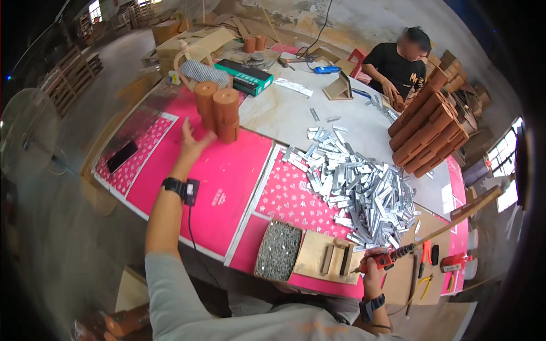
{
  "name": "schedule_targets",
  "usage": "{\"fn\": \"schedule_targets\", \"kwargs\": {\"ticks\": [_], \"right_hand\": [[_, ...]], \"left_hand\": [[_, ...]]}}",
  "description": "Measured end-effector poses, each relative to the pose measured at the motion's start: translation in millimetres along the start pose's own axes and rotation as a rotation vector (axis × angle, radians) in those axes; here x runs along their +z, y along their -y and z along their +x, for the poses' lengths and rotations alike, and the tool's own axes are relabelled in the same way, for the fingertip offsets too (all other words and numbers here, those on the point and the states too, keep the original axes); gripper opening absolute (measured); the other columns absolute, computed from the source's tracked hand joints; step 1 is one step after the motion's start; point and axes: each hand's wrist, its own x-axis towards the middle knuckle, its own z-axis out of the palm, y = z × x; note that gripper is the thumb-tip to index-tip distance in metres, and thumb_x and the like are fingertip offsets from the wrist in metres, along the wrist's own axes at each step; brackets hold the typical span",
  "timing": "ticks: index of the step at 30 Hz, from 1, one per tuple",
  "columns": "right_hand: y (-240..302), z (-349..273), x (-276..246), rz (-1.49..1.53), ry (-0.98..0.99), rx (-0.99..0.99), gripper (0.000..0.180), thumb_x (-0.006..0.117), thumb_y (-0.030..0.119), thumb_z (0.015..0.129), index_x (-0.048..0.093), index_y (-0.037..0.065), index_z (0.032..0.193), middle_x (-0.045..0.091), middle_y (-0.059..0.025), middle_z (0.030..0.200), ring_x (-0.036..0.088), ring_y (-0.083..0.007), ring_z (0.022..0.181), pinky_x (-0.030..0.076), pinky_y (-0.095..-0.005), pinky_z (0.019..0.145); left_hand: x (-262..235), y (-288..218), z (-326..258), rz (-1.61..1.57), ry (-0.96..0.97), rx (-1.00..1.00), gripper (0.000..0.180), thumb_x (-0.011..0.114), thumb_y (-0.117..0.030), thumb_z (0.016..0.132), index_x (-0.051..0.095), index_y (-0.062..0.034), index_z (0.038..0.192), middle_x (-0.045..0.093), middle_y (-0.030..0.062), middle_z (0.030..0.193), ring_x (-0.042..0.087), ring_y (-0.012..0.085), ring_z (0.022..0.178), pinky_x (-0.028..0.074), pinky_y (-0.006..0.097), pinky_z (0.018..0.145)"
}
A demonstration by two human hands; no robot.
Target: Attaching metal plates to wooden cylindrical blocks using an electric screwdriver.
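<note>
My left hand (pixel 195 142) reaches out over the pink sheet, its fingers spread and holding nothing. Just beyond the fingertips stand reddish-brown cylinders (pixel 227 116), upright in a pair, with a hole in the top of each. My right hand (pixel 372 277) grips a red power screwdriver (pixel 385 260) at the near right, its bit pointing left. Close to that bit lies a wooden jig (pixel 336 259) with raised strips on a board. Left of the jig is a box of small screws (pixel 278 250). Behind it spreads a large heap of flat silvery metal pieces (pixel 358 190).
Stacked brown cylinders (pixel 429 136) lie at the right, near a seated co-worker (pixel 401 62). A phone (pixel 122 157) rests far left. A green box (pixel 244 77) stands at the back. Pliers (pixel 424 284) and a red bottle (pixel 455 263) sit at the right edge.
</note>
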Motion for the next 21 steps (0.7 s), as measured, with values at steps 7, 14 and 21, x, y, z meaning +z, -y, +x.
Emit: {"fn": "schedule_targets", "kwargs": {"ticks": [7,14,21], "right_hand": [[-3.8,-10.8,-2.4,0.036,-0.153,0.111,0.026,0.055,-0.001,0.084,0.047,0.007,0.108,0.056,-0.0099,0.094,0.057,-0.0151,0.07,0.052,-0.0284,0.059],[-5.7,-4.7,2.5,0.042,-0.167,0.12,0.029,0.051,-0.004,0.081,0.047,0.007,0.108,0.056,-0.0095,0.092,0.057,-0.0155,0.069,0.051,-0.0283,0.057],[-8.3,-5.6,-3.0,0.028,-0.145,0.111,0.031,0.049,-0.004,0.078,0.048,0.007,0.107,0.056,-0.0096,0.091,0.056,-0.0164,0.066,0.05,-0.0289,0.056]], "left_hand": [[34.3,16.7,86.2,-0.633,-0.064,-0.221,0.088,0.034,-0.073,0.095,0.026,-0.0091,0.155,0.032,0.0105,0.159,0.03,0.0269,0.145,0.017,0.041,0.12],[54.0,43.4,116.5,-0.952,-0.11,-0.202,0.085,0.029,-0.073,0.096,0.033,-0.0103,0.153,0.038,0.0099,0.155,0.038,0.0299,0.141,0.028,0.043,0.118],[73.7,21.7,101.9,-0.996,-0.041,-0.25,0.075,0.024,-0.066,0.1,0.036,-0.0118,0.15,0.043,0.0085,0.151,0.042,0.0285,0.137,0.031,0.042,0.117]]}}
